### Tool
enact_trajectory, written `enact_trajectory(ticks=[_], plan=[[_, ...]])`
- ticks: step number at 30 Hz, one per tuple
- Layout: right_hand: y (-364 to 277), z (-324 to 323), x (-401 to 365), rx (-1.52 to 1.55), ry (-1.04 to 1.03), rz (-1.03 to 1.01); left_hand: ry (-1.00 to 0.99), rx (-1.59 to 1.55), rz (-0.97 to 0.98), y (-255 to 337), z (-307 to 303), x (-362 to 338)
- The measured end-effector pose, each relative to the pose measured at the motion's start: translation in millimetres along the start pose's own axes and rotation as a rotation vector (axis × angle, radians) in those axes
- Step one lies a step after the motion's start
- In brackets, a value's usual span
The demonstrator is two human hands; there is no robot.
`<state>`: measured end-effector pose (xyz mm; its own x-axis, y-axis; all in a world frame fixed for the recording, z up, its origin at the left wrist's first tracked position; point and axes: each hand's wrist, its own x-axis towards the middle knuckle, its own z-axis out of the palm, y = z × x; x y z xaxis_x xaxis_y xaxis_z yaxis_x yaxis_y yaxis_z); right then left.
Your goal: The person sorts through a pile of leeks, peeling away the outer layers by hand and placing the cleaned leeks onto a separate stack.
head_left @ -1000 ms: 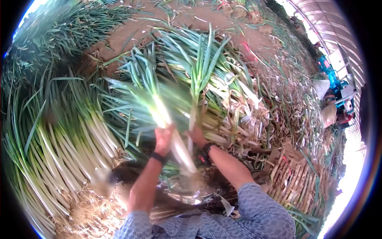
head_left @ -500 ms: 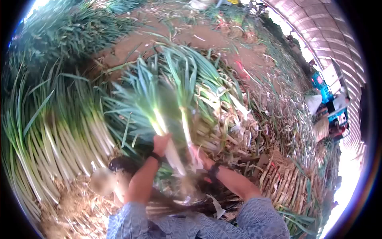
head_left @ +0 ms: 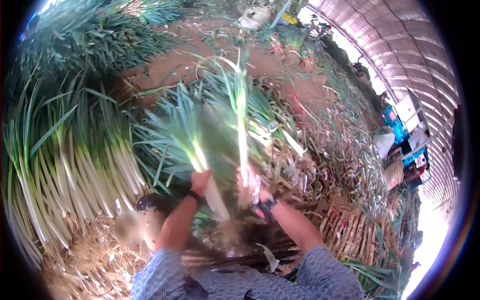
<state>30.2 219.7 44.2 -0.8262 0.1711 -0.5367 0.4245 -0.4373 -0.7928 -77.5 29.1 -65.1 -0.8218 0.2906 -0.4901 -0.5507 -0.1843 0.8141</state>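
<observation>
My left hand, with a dark band at the wrist, is wrapped round the white stalks of a green onion bunch; their leaves fan up and left, and the root ends hang below the hand. To its right, my right hand grips the lower end of a single green onion that stands nearly upright, its leaves bent at the top. A watch is on the right wrist. The fingers of the right hand are partly blurred. Behind both hands lie more green onions.
A long row of green onions stands at the left, with a leafy pile behind. Peeled leaf litter covers the right side. Bundled stalks lie at lower right. Another person's head shows near my left forearm. A blue machine is far right.
My right hand has moved slightly up and right, raising its green onion, which now stands straighter. My left hand keeps its bunch in nearly the same place. The view has shifted slightly.
</observation>
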Motion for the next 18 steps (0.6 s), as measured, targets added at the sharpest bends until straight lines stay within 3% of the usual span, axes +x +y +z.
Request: enact_trajectory(ticks=[4,5,8,9,12,13,16,17,18], plan=[[14,29,-22,-0.099,0.194,0.091,-0.061,0.038,-0.044,-4,-5,1],[26,19,-14,-0.046,0.167,-0.011,-0.083,0.063,-0.023,-8,-6,5],[-19,46,-56,-0.116,-0.080,-0.131,-0.018,0.096,-0.003,-11,1,14],[-24,49,-60,0.051,-0.232,-0.114,0.016,0.102,-0.004,-8,8,14],[-16,58,-57,0.019,-0.457,-0.154,-0.017,0.028,-0.041,3,13,13],[-10,61,-61,-0.202,-0.252,-0.117,-0.006,-0.030,-0.089,4,16,17],[43,43,-39,-0.178,-0.021,0.148,0.019,-0.180,-0.146,2,22,11],[45,49,-43,-0.249,-0.039,0.137,-0.017,-0.130,-0.040,20,21,-17],[42,61,-56,-0.309,-0.047,0.126,-0.053,-0.119,-0.095,39,16,-39]])
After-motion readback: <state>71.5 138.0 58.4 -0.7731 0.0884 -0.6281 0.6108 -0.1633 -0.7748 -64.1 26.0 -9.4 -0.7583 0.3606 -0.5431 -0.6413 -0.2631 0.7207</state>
